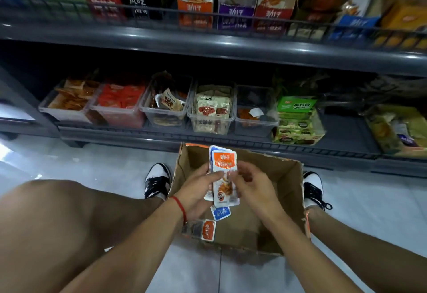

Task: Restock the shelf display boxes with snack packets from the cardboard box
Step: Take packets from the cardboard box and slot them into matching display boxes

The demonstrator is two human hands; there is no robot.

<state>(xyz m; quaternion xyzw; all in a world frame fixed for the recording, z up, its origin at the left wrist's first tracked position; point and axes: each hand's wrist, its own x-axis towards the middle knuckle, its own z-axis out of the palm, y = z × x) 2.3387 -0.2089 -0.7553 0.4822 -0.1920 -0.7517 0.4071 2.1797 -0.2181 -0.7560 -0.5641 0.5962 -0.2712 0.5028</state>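
Observation:
I crouch over an open cardboard box [286, 177] on the floor. My left hand [196, 191] grips a small stack of snack packets [225, 165], an orange-and-white one on top, held upright above the box. My right hand [251, 186] pinches the right edge of the same stack. Below the stack a blue packet [221, 212] and an orange packet [208, 230] lie in the box. On the upper shelf stand tall display boxes [195, 13] of the same brand in orange, purple, red and blue.
The bottom shelf carries a row of clear plastic bins [166, 117] with assorted snacks and a green carton [297, 119]. A grey shelf rail [208, 41] runs above them. My knees and black-and-white shoes [157, 181] flank the box on a pale tiled floor.

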